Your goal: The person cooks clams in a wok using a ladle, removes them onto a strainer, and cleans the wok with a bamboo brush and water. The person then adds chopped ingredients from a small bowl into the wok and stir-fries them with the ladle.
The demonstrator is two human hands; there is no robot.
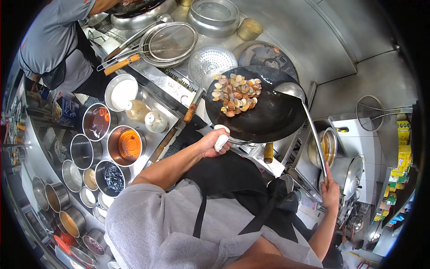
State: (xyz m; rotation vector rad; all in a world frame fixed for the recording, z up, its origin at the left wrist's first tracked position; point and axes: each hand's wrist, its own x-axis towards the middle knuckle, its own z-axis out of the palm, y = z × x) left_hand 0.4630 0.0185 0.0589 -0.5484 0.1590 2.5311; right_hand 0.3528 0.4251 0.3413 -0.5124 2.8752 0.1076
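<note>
My left hand [209, 144] is closed around a folded white cloth [221, 140] at the near rim of a black wok [268, 119], where a metal handle shows just beside it. Clams in their shells [236, 93] lie heaped on the wok's left side, and the wok looks tilted. My right hand [330, 190] grips the long handle of a ladle [291, 89]. The ladle's bowl rests over the wok's right rim, apart from the clams. Whether liquid is in the ladle I cannot tell.
Pots of sauces and seasonings [130, 144] and squeeze bottles [156, 121] stand at left. Wire strainers [172, 41] and a perforated ladle [212, 62] lie behind the wok. At upper left another person [58, 40] works. A pot [354, 172] is near my right hand.
</note>
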